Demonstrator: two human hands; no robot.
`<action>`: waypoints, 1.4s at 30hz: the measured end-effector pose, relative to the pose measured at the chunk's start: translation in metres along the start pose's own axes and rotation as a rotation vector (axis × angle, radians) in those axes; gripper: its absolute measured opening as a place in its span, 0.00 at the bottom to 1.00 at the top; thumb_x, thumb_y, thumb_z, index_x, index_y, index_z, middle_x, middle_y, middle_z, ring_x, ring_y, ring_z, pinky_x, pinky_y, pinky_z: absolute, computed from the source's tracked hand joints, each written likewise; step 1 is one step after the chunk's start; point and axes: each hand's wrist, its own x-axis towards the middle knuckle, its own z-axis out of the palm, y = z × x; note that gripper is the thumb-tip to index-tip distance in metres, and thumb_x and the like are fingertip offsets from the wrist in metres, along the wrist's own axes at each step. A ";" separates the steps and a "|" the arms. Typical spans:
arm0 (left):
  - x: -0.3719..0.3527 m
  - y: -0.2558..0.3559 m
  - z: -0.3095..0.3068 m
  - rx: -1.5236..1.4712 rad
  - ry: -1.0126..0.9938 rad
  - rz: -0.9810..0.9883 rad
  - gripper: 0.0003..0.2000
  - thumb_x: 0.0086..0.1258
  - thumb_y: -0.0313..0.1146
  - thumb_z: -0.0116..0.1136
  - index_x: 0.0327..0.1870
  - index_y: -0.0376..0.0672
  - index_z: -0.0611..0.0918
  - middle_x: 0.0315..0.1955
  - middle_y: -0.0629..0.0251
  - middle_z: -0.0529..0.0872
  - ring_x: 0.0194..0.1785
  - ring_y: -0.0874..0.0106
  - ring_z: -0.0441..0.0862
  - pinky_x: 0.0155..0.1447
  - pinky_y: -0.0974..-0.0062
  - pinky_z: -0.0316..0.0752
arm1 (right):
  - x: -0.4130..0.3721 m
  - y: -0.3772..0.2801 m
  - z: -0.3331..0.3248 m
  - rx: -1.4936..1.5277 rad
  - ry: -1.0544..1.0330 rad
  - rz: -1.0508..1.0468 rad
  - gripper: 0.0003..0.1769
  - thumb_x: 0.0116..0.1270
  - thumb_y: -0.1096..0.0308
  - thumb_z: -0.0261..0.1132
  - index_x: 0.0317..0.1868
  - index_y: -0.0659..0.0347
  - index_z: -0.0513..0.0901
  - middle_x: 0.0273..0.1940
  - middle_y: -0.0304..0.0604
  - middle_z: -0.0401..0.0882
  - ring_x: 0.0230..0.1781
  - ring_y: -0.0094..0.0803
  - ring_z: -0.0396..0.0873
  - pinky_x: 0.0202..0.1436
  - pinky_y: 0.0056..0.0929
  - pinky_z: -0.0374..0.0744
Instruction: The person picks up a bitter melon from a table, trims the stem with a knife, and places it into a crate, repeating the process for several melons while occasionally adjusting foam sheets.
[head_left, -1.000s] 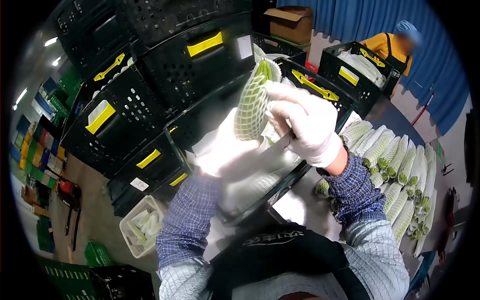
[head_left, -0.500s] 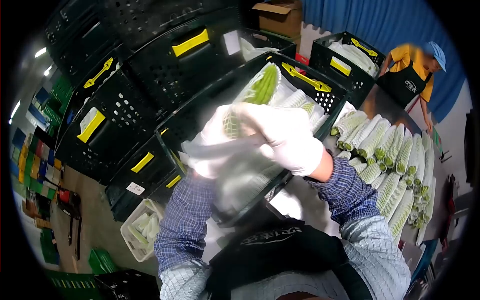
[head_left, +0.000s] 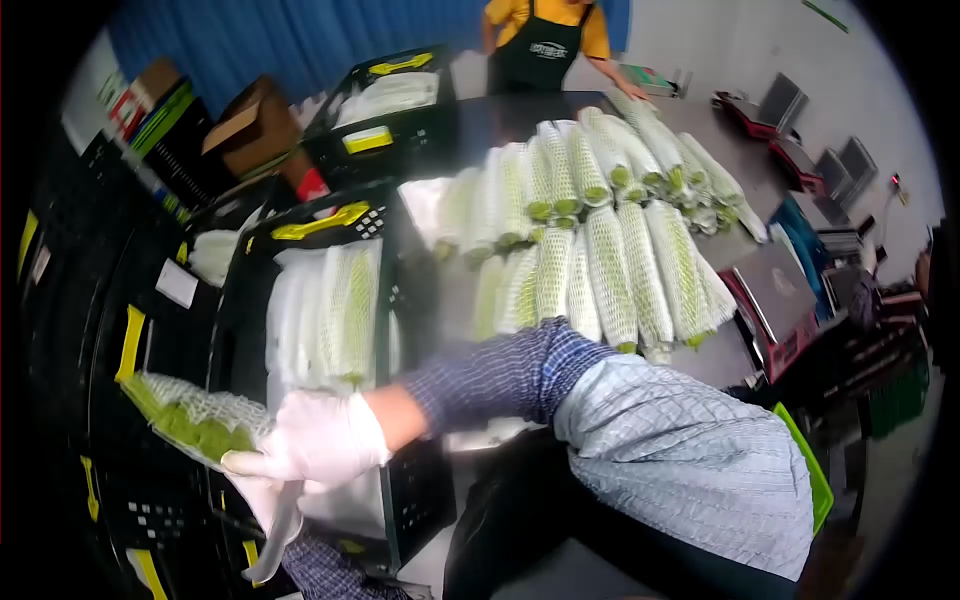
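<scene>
A green, bumpy bitter melon (head_left: 190, 428), partly covered by a white foam net, tilts up to the left from my hands. My right hand (head_left: 325, 440), in a white glove, is closed on its near end. Below it, only part of my gloved left hand (head_left: 255, 498) shows; its fingers are hidden. A curved greyish-white strip (head_left: 276, 535) hangs down by the hands; I cannot make out what it is. To the right of the hands, netted bitter melons (head_left: 350, 310) lie in a dark crate (head_left: 405, 500).
Many netted bitter melons (head_left: 610, 270) lie in rows on the metal table (head_left: 735, 150). Behind stand another crate (head_left: 375, 140), a cardboard box (head_left: 250, 125) and a person in a dark apron (head_left: 540, 50). Stacked dark crates (head_left: 60, 330) rise at left.
The view has swung to the right, towards the table. My hands and the bitter melon now appear lower left, beside the crate, and the right forearm stretches across the view.
</scene>
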 end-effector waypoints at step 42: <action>0.006 0.052 0.007 -0.430 -0.325 -0.236 0.39 0.51 0.25 0.75 0.67 0.37 0.68 0.57 0.62 0.81 0.60 0.74 0.79 0.66 0.72 0.72 | -0.025 0.056 -0.018 1.437 0.143 0.991 0.19 0.75 0.68 0.59 0.62 0.64 0.76 0.36 0.38 0.82 0.14 0.13 0.61 0.16 0.15 0.63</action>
